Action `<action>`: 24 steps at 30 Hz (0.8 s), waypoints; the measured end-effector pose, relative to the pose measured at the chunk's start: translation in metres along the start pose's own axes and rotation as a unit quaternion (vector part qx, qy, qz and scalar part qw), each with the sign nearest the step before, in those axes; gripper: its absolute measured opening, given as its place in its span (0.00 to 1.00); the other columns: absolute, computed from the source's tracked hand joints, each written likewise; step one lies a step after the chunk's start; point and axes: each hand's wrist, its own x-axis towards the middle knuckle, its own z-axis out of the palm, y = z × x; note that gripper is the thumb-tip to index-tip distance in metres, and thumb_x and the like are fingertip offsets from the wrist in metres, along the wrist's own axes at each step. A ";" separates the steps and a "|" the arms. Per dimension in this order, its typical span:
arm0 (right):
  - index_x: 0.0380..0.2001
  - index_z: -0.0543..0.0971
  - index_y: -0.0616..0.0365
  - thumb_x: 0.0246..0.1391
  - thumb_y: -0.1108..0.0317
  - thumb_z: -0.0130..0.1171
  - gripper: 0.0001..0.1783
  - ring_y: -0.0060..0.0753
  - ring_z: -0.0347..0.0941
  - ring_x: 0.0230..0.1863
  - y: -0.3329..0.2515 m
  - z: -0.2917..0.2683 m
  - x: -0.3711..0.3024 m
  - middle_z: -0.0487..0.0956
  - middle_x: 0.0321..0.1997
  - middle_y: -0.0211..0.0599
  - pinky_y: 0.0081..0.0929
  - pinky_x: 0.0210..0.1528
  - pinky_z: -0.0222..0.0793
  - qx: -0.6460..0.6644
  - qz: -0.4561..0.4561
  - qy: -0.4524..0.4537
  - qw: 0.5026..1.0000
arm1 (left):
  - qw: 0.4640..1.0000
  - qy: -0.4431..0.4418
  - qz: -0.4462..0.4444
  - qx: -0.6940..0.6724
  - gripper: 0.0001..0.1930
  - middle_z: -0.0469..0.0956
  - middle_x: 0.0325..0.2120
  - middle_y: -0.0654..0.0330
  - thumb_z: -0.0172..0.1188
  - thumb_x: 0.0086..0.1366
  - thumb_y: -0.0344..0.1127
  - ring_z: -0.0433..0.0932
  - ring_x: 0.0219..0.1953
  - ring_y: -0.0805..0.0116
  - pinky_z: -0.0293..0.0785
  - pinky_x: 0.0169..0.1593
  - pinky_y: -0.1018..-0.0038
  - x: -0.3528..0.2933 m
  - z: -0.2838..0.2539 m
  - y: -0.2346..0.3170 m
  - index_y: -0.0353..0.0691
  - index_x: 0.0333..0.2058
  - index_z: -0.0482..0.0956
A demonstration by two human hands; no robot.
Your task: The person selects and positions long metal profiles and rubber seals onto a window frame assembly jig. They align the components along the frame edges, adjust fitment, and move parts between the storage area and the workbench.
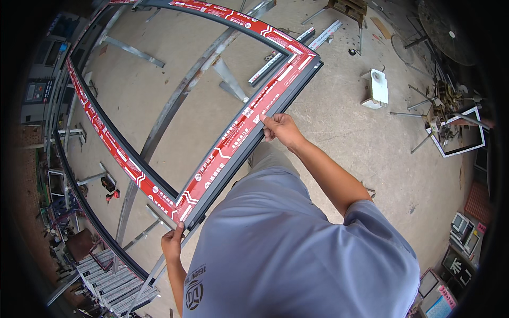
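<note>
A large dark grey window frame (241,132), its faces covered with red printed protective film, lies in front of me. Its near bar runs slantwise from the lower left up to the right. My right hand (283,131) is closed on this bar near its middle, with the thumb on top and the fingertips partly hidden at the edge. At the near left corner, my left hand (172,245) grips the frame, its thumb on the edge and its other fingers mostly hidden beneath.
Metal support rails (196,74) pass under the frame. A white stool (376,89) stands on the concrete floor to the right, short of a cluttered metal stand (442,108) and a white rectangular frame (456,151). Stacked metal profiles (114,281) lie at lower left.
</note>
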 end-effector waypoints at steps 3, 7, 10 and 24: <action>0.24 0.78 0.57 0.63 0.49 0.65 0.23 0.25 0.76 0.20 -0.001 0.003 -0.001 0.79 0.19 0.33 0.23 0.27 0.71 -0.004 0.004 0.004 1.000 | 1.000 0.006 -0.002 0.012 0.32 0.69 0.11 0.66 0.71 0.58 0.63 0.65 0.18 0.76 0.60 0.26 0.76 0.002 0.000 -0.001 0.34 0.16 0.80; 0.24 0.79 0.57 0.61 0.47 0.66 0.24 0.26 0.76 0.19 -0.013 -0.027 0.017 0.80 0.19 0.33 0.23 0.26 0.71 -0.046 0.026 -0.037 0.998 | 1.000 0.006 -0.004 0.023 0.32 0.70 0.11 0.66 0.70 0.58 0.63 0.65 0.18 0.75 0.61 0.27 0.75 0.000 0.000 0.003 0.34 0.16 0.81; 0.24 0.79 0.59 0.60 0.48 0.66 0.24 0.29 0.77 0.19 -0.030 -0.066 0.041 0.79 0.19 0.34 0.25 0.25 0.74 -0.036 0.010 0.012 0.999 | 1.000 0.012 0.012 0.025 0.33 0.70 0.11 0.66 0.69 0.59 0.64 0.66 0.19 0.75 0.62 0.27 0.75 -0.003 0.003 0.007 0.34 0.17 0.81; 0.25 0.77 0.50 0.61 0.44 0.65 0.23 0.24 0.76 0.22 -0.046 -0.114 0.077 0.78 0.21 0.27 0.25 0.33 0.75 -0.002 -0.032 0.143 0.989 | 0.999 -0.017 0.002 0.031 0.33 0.72 0.13 0.65 0.68 0.60 0.64 0.67 0.19 0.75 0.62 0.28 0.75 0.001 0.005 0.012 0.34 0.18 0.83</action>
